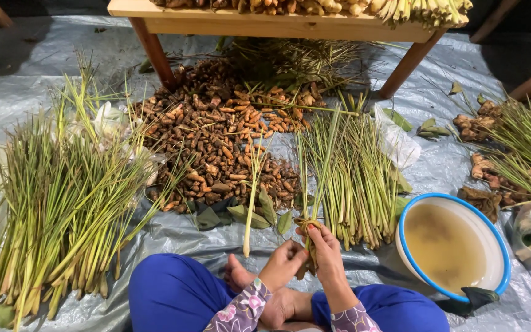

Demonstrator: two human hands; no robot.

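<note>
Head view, one entry: we sit cross-legged on a grey plastic sheet (32, 74), both hands raised over our lap on a small bundle of lemongrass stalks (312, 229). Our left hand (284, 263) is curled loosely against the lower part of the bundle, fingers bent around it; our right hand (326, 249) is closed on the same bundle higher up, just under a knot of leaf strip wound about the stalks. The bundle stands near upright, its green tops running up and away from us. A single loose stalk (251, 203) lies just left of the hands, apart from them. To our left, a large heap of lemongrass (56, 197); straight ahead, a second heap of trimmed stalks (357, 178); between them, a mound of turmeric roots (216, 141) spreading under a wooden table (265, 21). At right, touching nothing we hold, a white basin with a blue rim (502, 243) holding cloudy water (a dark scrap rests at its near edge). More roots and grass (517, 147) lie at far right. Step in hand, as we judge it: tying off a bundle, the wrap on but not clearly secured. The next move calls for holding the stalks tight with one hand while the other draws the strip snug, without letting the stems splay.
</note>
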